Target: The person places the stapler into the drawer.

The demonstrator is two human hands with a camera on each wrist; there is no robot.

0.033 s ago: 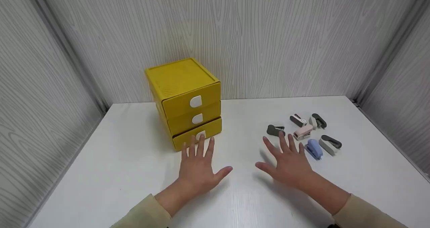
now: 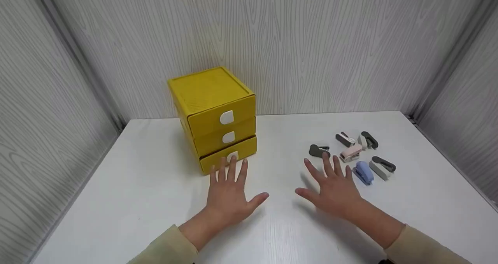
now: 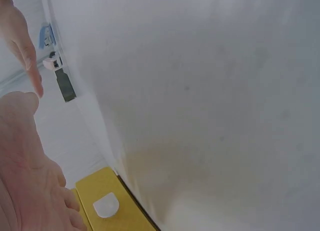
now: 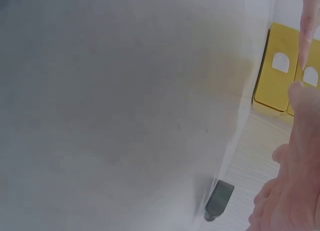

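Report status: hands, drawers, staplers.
Left hand open, fingertips at bottom drawer. Right hand open beside blue stapler. Nothing held, nothing blocking.

The left hand (image 2: 229,196) hides part of the bottom drawer's white handle (image 2: 232,155); beyond the right hand (image 2: 334,190), the small staplers' (image 2: 352,152) details are unreadable

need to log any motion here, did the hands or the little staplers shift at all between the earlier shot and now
Nothing has visibly changed. The left hand lies flat and open on the white table before the yellow plastic three-drawer box, and the right hand lies open beside the six small staplers, as before. Neither hand holds anything.
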